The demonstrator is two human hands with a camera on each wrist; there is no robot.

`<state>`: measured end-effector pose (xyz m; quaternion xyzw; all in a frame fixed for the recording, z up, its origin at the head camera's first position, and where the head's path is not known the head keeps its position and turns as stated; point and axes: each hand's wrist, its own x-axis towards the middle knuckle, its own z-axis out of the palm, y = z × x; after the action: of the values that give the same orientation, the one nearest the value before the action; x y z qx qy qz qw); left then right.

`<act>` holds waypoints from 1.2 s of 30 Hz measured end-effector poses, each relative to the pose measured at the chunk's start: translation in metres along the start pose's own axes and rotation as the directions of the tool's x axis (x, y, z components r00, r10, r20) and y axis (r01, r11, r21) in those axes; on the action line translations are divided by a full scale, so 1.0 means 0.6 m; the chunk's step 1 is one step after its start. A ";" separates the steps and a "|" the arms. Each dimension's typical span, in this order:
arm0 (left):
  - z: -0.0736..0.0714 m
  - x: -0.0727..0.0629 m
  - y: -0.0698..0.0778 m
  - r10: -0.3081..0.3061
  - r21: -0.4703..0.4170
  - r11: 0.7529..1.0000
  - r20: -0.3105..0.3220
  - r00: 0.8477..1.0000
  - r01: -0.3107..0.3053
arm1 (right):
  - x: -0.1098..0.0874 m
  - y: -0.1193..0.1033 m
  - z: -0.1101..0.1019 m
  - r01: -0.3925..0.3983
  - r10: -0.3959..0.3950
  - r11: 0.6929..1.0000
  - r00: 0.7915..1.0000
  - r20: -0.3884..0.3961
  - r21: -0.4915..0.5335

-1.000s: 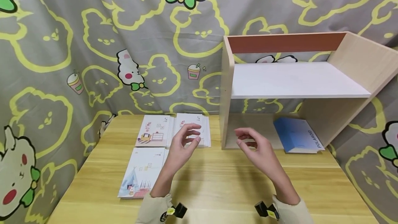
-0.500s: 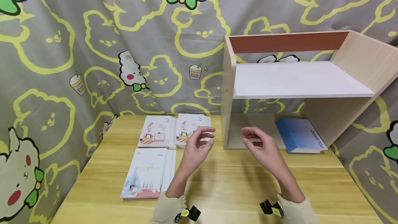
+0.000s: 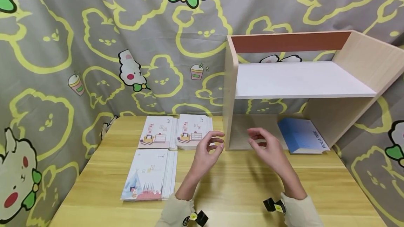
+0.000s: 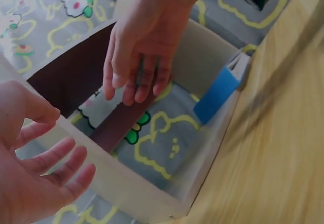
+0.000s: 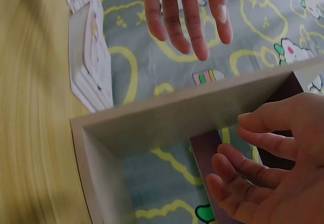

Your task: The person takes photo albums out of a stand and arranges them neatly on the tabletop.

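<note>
My left hand [image 3: 206,155] hovers over the table with loosely bent fingers and holds nothing. It is nearest the front corner of the wooden desktop shelf [image 3: 231,94] and a stack of illustrated booklets [image 3: 192,130]. Facing it, my right hand [image 3: 269,151] is in front of the lower compartment, its fingers also loosely bent around nothing. A blue and white book marked POLAROID [image 3: 304,136] lies flat inside that compartment, to the right of the right hand. In the right wrist view the right hand [image 5: 276,165] overlaps the shelf.
Two more stacks of booklets lie at the left, one at the back [image 3: 154,132] and one nearer [image 3: 146,174]. The shelf has a white upper board [image 3: 303,80]. Behind the wooden table [image 3: 240,199] hangs a grey patterned curtain [image 3: 151,13].
My left hand has moved right, away from the booklet stacks and closer to my right hand. The right hand has shifted slightly right. Booklets and book stay in place.
</note>
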<state>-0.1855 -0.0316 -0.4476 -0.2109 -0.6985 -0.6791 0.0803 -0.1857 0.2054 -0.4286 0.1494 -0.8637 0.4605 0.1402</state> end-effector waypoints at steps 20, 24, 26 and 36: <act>0.087 0.014 -0.021 -0.003 -0.039 0.999 0.010 1.000 0.003 | -0.007 0.042 -0.083 -0.037 0.034 0.998 0.997 -0.076 -0.043; 0.106 0.020 -0.031 -0.030 -0.049 0.998 0.004 1.000 0.031 | -0.009 0.055 -0.096 -0.045 0.041 0.998 0.995 -0.090 -0.043; 0.114 0.023 -0.037 -0.040 -0.049 0.998 0.000 0.999 0.040 | -0.008 0.061 -0.101 -0.047 0.043 0.998 0.994 -0.096 -0.045; 0.150 0.044 -0.048 -0.061 -0.083 0.995 0.014 0.998 0.062 | -0.016 0.087 -0.134 -0.101 0.089 0.991 0.985 -0.145 -0.082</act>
<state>-0.2049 0.0617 -0.4692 -0.1964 -0.6762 -0.7085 0.0464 -0.1884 0.3017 -0.4285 0.0687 -0.8773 0.4373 0.1852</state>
